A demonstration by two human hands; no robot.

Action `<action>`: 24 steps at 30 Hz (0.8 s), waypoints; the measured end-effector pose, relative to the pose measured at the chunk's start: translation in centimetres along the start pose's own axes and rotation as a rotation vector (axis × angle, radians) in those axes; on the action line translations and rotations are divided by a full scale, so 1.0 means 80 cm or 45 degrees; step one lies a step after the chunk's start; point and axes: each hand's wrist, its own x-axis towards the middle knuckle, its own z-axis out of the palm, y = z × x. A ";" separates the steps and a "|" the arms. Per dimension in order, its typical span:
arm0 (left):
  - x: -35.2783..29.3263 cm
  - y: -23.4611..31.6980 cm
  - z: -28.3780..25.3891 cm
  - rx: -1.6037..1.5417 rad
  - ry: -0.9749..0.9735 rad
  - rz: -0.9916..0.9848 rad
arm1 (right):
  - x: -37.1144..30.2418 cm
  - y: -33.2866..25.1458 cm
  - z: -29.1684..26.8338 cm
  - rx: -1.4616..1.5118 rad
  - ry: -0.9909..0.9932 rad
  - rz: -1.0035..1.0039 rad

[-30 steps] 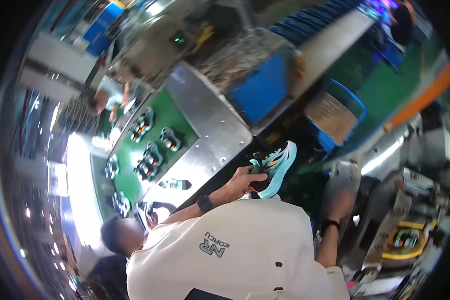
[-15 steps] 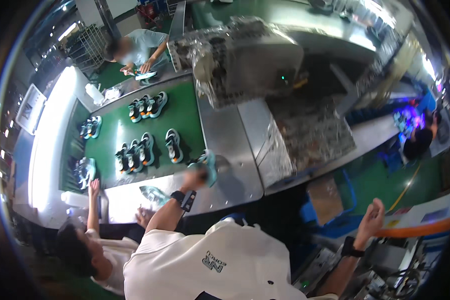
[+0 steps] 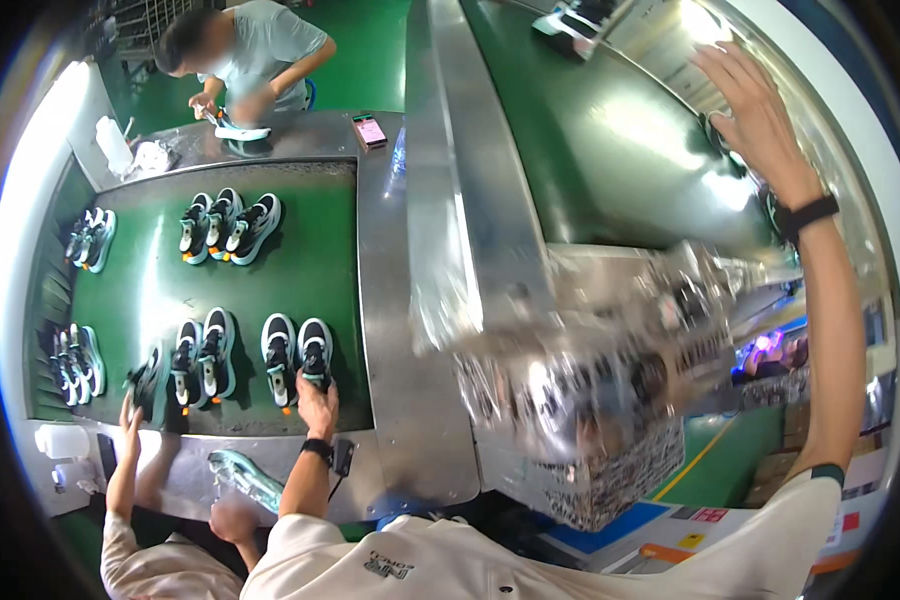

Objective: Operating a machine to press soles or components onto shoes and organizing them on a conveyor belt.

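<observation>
Head view: your left grip (image 3: 318, 408) pinches a shoe (image 3: 316, 345) by its near end, long axis pointing away; right grip (image 3: 762, 118) spread, well apart.

The person's bare left hand (image 3: 317, 408) is forward of the body with its fingers bent in a grasp, the bare left forearm (image 3: 304, 486) slanting up from the lower edge to a black-banded wrist. The bare right arm (image 3: 838, 330) is raised high at the right, its wrist also black-banded, the bare right hand (image 3: 758, 122) empty with fingers extended.
</observation>
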 end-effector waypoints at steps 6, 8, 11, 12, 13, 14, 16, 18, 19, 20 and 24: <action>0.002 -0.004 -0.008 -0.049 0.026 -0.058 | 0.179 -0.008 0.131 -0.249 -0.029 -0.223; 0.002 0.001 -0.010 -0.135 0.068 -0.003 | 0.197 -0.002 0.164 -0.196 -0.126 -0.227; 0.002 0.000 -0.012 -0.215 0.128 -0.091 | 0.201 -0.006 0.181 -0.083 -0.285 -0.138; 0.005 -0.006 -0.005 -0.210 0.211 -0.075 | 0.196 -0.002 0.179 -0.094 -0.290 -0.130; 0.007 -0.004 -0.004 -0.253 0.219 -0.121 | 0.189 0.003 0.176 -0.091 -0.320 -0.059; 0.007 -0.004 -0.004 -0.249 0.221 -0.134 | 0.180 0.004 0.169 -0.082 -0.347 0.013; 0.010 -0.002 0.005 -0.268 0.197 -0.098 | 0.148 0.022 0.151 -0.134 -0.370 0.082; 0.011 -0.005 0.012 -0.103 0.226 -0.105 | 0.091 0.019 0.142 -0.110 -0.205 0.097; 0.013 -0.004 0.002 -0.134 0.081 -0.154 | 0.063 0.014 0.131 -0.125 -0.127 0.061; 0.018 -0.015 0.001 -0.190 0.049 -0.031 | 0.036 0.011 0.116 -0.066 -0.099 0.146; 0.004 0.013 -0.019 -0.142 0.096 0.322 | -0.071 -0.001 -0.004 0.270 -0.101 0.654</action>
